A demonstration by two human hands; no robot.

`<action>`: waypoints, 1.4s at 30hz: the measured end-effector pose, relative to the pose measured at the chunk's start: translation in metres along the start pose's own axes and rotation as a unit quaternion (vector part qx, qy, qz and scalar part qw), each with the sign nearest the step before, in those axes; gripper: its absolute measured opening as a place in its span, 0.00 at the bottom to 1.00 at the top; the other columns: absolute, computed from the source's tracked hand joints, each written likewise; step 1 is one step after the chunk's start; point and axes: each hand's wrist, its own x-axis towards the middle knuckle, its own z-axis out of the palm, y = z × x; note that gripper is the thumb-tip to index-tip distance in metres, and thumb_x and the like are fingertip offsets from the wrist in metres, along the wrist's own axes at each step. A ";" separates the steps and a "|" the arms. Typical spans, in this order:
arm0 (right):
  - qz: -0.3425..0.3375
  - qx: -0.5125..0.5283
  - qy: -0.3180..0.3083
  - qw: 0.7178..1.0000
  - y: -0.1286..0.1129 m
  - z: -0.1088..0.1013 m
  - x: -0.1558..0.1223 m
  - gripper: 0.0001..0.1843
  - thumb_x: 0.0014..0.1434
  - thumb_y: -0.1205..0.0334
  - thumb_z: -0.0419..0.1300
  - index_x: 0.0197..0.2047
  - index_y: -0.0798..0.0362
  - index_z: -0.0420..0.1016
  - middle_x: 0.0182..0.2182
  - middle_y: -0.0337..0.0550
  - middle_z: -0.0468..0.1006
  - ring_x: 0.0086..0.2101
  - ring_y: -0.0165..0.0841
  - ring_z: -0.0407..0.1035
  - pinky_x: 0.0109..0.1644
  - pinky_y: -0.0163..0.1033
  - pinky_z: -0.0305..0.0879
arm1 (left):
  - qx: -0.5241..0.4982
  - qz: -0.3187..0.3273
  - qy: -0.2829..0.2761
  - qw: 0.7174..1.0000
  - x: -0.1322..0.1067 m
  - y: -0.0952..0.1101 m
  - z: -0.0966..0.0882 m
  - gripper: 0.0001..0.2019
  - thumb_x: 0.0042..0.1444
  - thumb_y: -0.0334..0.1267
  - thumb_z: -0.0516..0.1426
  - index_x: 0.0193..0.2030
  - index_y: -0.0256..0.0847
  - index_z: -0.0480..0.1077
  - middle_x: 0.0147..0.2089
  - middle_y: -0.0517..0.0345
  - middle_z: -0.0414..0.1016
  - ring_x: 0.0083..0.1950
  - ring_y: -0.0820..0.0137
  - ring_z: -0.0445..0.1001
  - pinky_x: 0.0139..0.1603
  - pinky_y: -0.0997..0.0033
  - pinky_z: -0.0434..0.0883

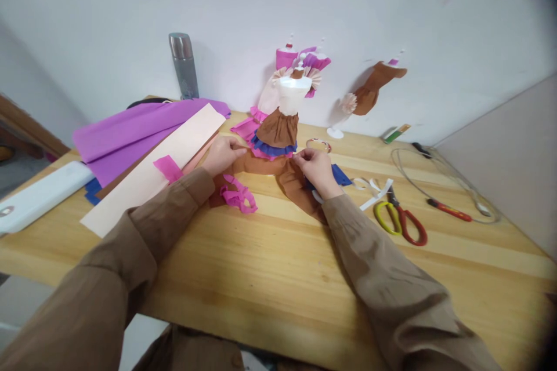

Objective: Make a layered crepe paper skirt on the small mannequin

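Observation:
A strip of brown crepe paper [263, 165] lies stretched across the wooden table [270, 255] between my two hands. My left hand [223, 154] grips its left end, and my right hand [317, 169] pinches its right end, where the paper bunches down toward me. Just behind the strip stands a small white mannequin [292, 95] wearing a layered brown, blue and pink paper skirt [276, 133]. A crumpled pink paper scrap [238, 196] lies near my left wrist. A blue paper piece [339, 175] pokes out beside my right hand.
Purple [139, 130] and cream paper sheets [161, 165] lie at the left, a metal flask [183, 65] behind them. Scissors [400, 217], white paper strips [378, 192], a red-handled tool [448, 210] and a wire loop [439, 182] sit at the right. Two more dressed mannequins [369, 93] stand against the wall.

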 end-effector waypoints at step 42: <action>-0.197 0.240 -0.124 0.942 -0.057 -0.110 -0.074 0.18 0.52 0.46 0.69 0.42 0.48 0.84 0.42 0.46 0.82 0.41 0.39 0.75 0.45 0.44 0.71 | 0.134 0.029 -0.192 0.972 -0.063 0.145 -0.069 0.07 0.45 0.22 0.62 0.20 0.33 0.75 0.21 0.64 0.63 0.32 0.73 0.71 0.34 0.77 0.60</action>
